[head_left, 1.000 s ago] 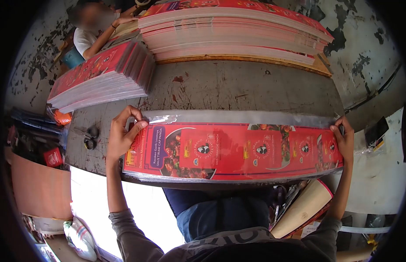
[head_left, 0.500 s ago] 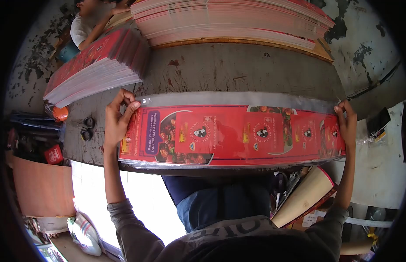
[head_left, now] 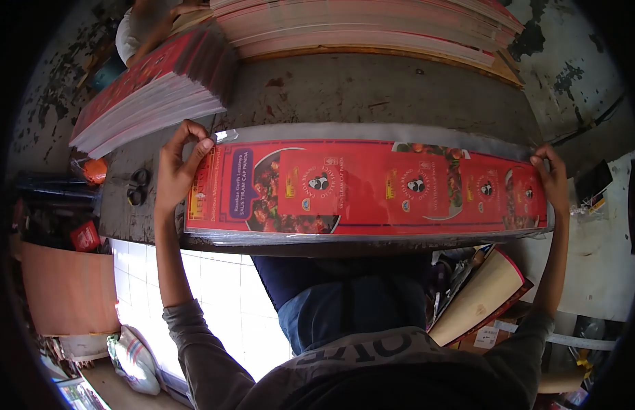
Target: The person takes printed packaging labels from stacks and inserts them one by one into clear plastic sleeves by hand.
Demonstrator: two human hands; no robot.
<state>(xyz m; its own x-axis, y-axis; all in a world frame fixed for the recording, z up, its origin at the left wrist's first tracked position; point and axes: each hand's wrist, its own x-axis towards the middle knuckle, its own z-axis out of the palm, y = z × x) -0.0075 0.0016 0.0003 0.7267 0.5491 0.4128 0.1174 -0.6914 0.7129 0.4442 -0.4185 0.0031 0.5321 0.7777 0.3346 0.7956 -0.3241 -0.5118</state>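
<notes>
A long red printed banner (head_left: 362, 184) with panda logos and food pictures lies in front of me inside a clear plastic sleeve (head_left: 372, 132). More plastic edges show beneath its near side, so it seems to rest on a pile. My left hand (head_left: 183, 160) pinches the sleeve's far left corner between thumb and fingers. At the far right corner my right hand (head_left: 551, 174) has its fingers curled over the sleeve's edge, the fingertips partly hidden.
A stack of sleeved red prints (head_left: 150, 85) stands at the back left, and a taller pile of printed sheets (head_left: 358, 31) at the back. Black scissors (head_left: 137, 186) lie on the worn grey table (head_left: 311, 89). Another person (head_left: 136, 34) is at the far left.
The view has tilted, so the table and banner appear higher. My right hand has shifted slightly right along with the banner's right end. My left hand keeps its pinch on the corner.
</notes>
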